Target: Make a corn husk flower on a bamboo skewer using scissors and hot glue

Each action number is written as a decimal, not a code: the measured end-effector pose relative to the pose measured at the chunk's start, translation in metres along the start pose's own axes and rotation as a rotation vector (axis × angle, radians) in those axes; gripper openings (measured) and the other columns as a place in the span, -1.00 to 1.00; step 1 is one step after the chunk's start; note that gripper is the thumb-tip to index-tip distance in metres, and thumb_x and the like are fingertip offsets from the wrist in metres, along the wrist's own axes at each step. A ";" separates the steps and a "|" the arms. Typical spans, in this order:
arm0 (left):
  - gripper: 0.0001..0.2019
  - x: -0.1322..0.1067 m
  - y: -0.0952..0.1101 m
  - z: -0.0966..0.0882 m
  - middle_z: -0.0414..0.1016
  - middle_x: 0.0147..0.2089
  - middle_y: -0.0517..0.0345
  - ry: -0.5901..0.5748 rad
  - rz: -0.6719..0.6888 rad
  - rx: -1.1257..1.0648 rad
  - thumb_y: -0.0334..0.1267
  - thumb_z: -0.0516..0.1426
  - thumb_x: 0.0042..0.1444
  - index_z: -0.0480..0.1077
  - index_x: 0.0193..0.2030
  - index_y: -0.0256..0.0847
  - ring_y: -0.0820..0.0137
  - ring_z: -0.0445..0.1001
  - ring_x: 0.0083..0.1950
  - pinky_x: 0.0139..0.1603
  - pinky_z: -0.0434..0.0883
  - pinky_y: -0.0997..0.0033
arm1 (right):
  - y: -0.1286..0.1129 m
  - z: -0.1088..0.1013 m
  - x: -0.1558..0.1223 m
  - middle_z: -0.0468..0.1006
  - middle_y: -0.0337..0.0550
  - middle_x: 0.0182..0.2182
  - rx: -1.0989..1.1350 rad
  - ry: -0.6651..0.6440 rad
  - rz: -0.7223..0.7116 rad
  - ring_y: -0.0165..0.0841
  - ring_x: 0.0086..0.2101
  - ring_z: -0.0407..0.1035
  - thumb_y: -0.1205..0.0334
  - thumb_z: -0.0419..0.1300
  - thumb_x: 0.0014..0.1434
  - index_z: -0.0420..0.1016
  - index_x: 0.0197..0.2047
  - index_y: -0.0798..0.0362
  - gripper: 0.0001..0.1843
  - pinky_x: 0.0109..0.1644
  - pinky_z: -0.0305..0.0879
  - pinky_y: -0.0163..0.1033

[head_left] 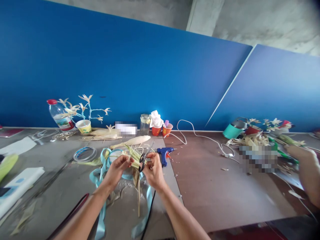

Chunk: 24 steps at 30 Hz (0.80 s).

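My right hand [153,170] is closed around a pair of scissors [142,159], whose dark handles hang near the fingers and whose blades point up and away. Pinched in the fingers of my left hand [119,168] is the edge of a pale green corn husk [134,154]; the fingertips partly cover it. More husk strips hang below, between the two hands. Light blue ribbon [101,166] lies looped around and under my left hand, its ends trailing toward me. Just right of my right hand lies a blue glue gun [164,155].
Husk flowers stand in a yellow cup [83,126] beside a plastic bottle [60,115]. A glass jar [145,125] and red cups [167,129] line the blue partition [140,66]. At right, a co-worker's arm [306,170] reaches over husks near a green container [233,129]. A white cable [200,136] crosses the table.
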<state>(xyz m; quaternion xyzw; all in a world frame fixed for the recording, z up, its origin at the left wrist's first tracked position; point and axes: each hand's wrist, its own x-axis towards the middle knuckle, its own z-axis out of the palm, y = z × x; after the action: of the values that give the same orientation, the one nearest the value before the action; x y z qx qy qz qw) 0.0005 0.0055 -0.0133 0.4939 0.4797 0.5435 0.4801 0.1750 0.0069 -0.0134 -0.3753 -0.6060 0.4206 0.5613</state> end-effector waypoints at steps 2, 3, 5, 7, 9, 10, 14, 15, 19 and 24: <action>-0.77 0.001 0.000 0.000 0.50 -0.33 0.14 -0.001 -0.005 -0.025 -0.06 0.24 -0.04 0.46 -0.42 -0.20 0.39 0.37 -0.34 -0.22 0.29 0.44 | 0.001 0.002 0.002 0.40 -0.23 -0.28 0.062 0.020 0.024 -0.59 -0.62 0.12 0.28 0.14 0.03 0.11 -0.18 0.01 -0.69 -0.54 0.08 -0.41; -0.77 0.001 0.000 0.000 0.50 -0.33 0.14 0.001 -0.012 -0.040 -0.06 0.25 -0.05 0.46 -0.43 -0.20 0.39 0.38 -0.34 -0.22 0.29 0.44 | 0.001 0.003 0.003 0.41 -0.21 -0.25 0.096 0.023 0.041 -0.59 -0.61 0.12 0.28 0.14 0.03 0.10 -0.18 0.00 -0.69 -0.53 0.08 -0.41; -0.77 0.001 0.001 0.001 0.50 -0.34 0.15 0.005 -0.024 -0.069 -0.07 0.26 -0.06 0.45 -0.44 -0.20 0.39 0.39 -0.33 -0.21 0.30 0.44 | 0.000 0.003 0.006 0.43 -0.20 -0.26 0.185 0.021 0.086 -0.57 -0.60 0.12 0.24 0.15 0.04 0.10 -0.17 -0.01 -0.68 -0.53 0.07 -0.41; -0.76 0.000 0.002 0.001 0.50 -0.33 0.14 0.010 -0.037 -0.105 -0.08 0.27 -0.07 0.44 -0.45 -0.21 0.40 0.38 -0.33 -0.21 0.30 0.44 | -0.004 0.002 0.008 0.42 -0.22 -0.29 0.280 0.025 0.124 -0.53 -0.56 0.17 0.18 0.19 0.01 0.11 -0.10 -0.03 -0.59 -0.52 0.08 -0.41; -0.76 -0.001 0.005 0.001 0.50 -0.32 0.13 0.007 -0.053 -0.150 -0.09 0.28 -0.08 0.43 -0.45 -0.23 0.42 0.37 -0.33 -0.23 0.31 0.45 | -0.008 -0.003 0.011 0.41 -0.23 -0.33 0.350 -0.031 0.170 -0.51 -0.52 0.19 0.12 0.23 -0.04 0.17 -0.04 -0.01 -0.50 -0.50 0.07 -0.41; -0.76 -0.001 0.006 0.000 0.49 -0.31 0.12 0.007 -0.062 -0.174 -0.10 0.29 -0.08 0.44 -0.44 -0.23 0.43 0.37 -0.33 -0.23 0.31 0.46 | -0.011 -0.007 0.011 0.40 -0.23 -0.37 0.373 -0.098 0.202 -0.51 -0.52 0.18 0.09 0.25 -0.06 0.23 -0.03 0.02 -0.48 -0.49 0.06 -0.41; -0.78 0.000 0.010 -0.004 0.48 -0.32 0.12 0.029 -0.052 -0.290 -0.13 0.29 -0.07 0.47 -0.42 -0.26 0.46 0.36 -0.34 -0.25 0.33 0.46 | -0.020 -0.021 0.013 0.37 -0.26 -0.54 0.386 -0.432 0.329 -0.54 -0.55 0.12 -0.01 0.30 -0.12 0.46 -0.22 0.17 -0.53 -0.47 0.00 -0.40; -0.78 0.001 0.011 -0.005 0.47 -0.33 0.12 0.042 -0.044 -0.325 -0.14 0.30 -0.09 0.48 -0.41 -0.27 0.47 0.36 -0.36 -0.26 0.33 0.46 | -0.022 -0.023 0.014 0.37 -0.27 -0.56 0.367 -0.479 0.351 -0.53 -0.55 0.12 0.00 0.31 -0.14 0.49 -0.25 0.18 -0.54 -0.47 0.01 -0.39; -0.78 0.003 0.013 -0.009 0.47 -0.37 0.13 0.090 -0.040 -0.426 -0.19 0.33 -0.12 0.50 -0.37 -0.27 0.50 0.35 -0.41 -0.31 0.34 0.48 | -0.026 -0.026 0.015 0.35 -0.31 -0.59 0.262 -0.536 0.447 -0.52 -0.54 0.15 0.04 0.34 -0.19 0.53 -0.29 0.16 -0.58 -0.43 0.06 -0.37; -0.82 0.003 0.012 -0.010 0.44 -0.36 0.15 0.010 -0.058 -0.393 -0.22 0.30 -0.06 0.45 -0.44 -0.28 0.51 0.35 -0.39 -0.31 0.33 0.51 | -0.025 -0.025 0.016 0.32 -0.31 -0.58 0.206 -0.524 0.471 -0.52 -0.53 0.16 0.04 0.32 -0.17 0.55 -0.30 0.18 -0.59 -0.42 0.07 -0.36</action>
<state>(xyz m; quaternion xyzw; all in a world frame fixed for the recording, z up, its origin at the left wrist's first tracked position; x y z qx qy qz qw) -0.0101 0.0067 -0.0019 0.3740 0.3808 0.6153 0.5802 0.1984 0.0152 0.0158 -0.3255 -0.5805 0.6790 0.3098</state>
